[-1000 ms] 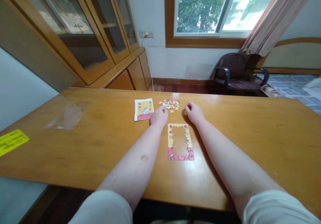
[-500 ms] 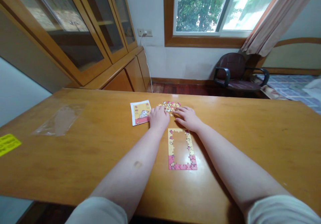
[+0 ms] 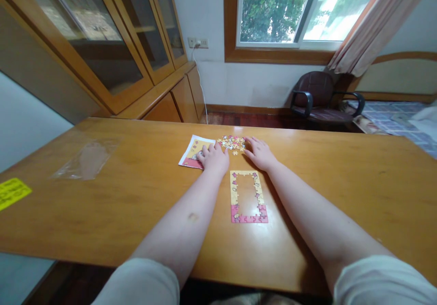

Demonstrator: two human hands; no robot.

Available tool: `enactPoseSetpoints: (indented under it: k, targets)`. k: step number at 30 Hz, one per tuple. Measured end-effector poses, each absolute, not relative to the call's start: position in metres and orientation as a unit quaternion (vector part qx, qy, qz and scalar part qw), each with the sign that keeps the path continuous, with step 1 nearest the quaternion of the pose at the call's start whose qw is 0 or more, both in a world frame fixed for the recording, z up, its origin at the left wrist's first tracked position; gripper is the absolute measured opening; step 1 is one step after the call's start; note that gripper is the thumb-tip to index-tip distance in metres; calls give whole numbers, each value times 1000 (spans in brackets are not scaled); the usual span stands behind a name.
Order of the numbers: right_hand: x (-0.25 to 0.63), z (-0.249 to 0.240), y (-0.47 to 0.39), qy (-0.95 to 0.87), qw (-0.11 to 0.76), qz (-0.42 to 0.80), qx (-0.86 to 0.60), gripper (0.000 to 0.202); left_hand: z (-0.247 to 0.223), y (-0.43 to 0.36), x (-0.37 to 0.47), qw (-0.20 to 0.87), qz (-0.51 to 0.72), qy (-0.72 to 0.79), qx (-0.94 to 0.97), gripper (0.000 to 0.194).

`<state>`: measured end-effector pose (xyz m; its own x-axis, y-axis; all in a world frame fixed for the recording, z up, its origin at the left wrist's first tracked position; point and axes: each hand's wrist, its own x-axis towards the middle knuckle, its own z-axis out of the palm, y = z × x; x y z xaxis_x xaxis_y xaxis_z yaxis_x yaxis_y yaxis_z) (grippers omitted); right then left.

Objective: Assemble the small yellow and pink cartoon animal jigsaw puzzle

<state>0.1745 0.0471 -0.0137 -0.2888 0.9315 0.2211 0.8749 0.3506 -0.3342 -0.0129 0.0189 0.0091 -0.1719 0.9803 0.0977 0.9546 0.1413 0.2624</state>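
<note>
A heap of loose jigsaw pieces (image 3: 233,142) lies near the far edge of the table, between my two hands. My left hand (image 3: 215,158) rests with fingers spread over the right part of the picture card (image 3: 191,149), which shows a yellow and pink print and is partly covered. My right hand (image 3: 260,153) lies at the right side of the heap, fingers apart, its fingertips at the outermost pieces. Closer to me sits a joined puzzle border (image 3: 248,219), yellow above and pink below, with bare tabletop inside it.
A clear plastic bag (image 3: 89,159) lies on the left of the wooden table (image 3: 136,195). At the left edge is a yellow label (image 3: 13,193). Beyond the table stand a glass-door cabinet (image 3: 134,75) and an armchair (image 3: 314,95).
The picture card has turned and shifted right under my left hand, whose fingers have spread over it. My right hand has moved slightly right and away, uncovering more pieces.
</note>
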Motion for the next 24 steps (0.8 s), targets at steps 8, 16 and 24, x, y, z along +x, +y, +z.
enactPoseSetpoints:
  k: [8,16,24]
  targets:
    - [174,-7,39,-751,188,-10,-633,35,13,17,-21,52,108,791,600,63]
    - [175,-5,42,-809,191,16,-555,35,3,24,-13,37,146,627,765,45]
    - [177,-7,45,-824,205,46,-527,27,0,29,-15,54,185,611,768,27]
